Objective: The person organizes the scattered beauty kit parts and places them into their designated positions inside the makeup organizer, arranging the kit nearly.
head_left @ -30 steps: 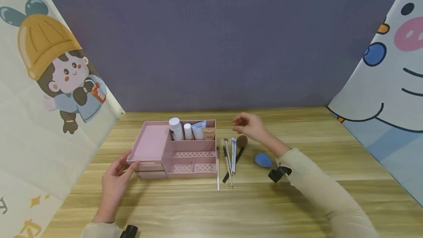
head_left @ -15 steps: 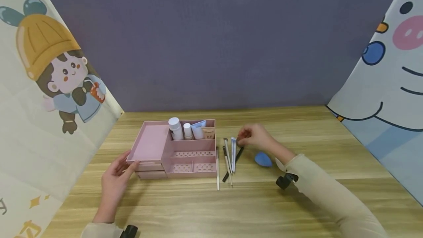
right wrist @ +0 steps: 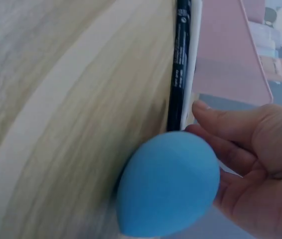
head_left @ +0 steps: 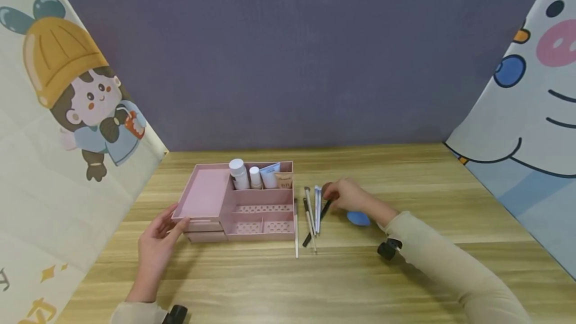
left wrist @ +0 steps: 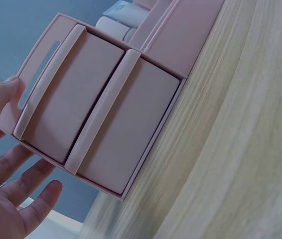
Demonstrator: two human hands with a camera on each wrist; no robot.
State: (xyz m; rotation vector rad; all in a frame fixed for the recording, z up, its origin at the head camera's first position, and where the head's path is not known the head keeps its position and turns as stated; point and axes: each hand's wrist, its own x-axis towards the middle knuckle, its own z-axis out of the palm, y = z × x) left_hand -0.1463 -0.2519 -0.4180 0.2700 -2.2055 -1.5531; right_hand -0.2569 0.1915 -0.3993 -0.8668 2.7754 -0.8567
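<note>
A pink makeup organizer [head_left: 204, 194] stands on the table, with two drawers facing front. My left hand [head_left: 156, 239] holds its front left corner. In the left wrist view the thumb [left wrist: 6, 92] lies on the front panel beside the slot. My right hand [head_left: 353, 198] is at a fluffy makeup brush [head_left: 326, 209], thumb and fingertips right at its neck; I cannot tell whether they pinch it. Its black printed handle [right wrist: 180, 64] shows in the right wrist view. A blue makeup sponge [head_left: 358, 219] lies just below that hand, in front of its fingers in the wrist view.
Several slim brushes and pens [head_left: 309, 219] lie between the organizer and my right hand. In the organizer's back row stand a white bottle [head_left: 239, 176], a smaller bottle [head_left: 255, 178], a light blue tube [head_left: 270, 178] and a tan tube [head_left: 284, 180]. A dark wall [head_left: 306, 64] stands behind.
My right hand has come down from above the brushes to the fluffy brush, its fingertips now by the neck. The left hand and the organizer have not moved.
</note>
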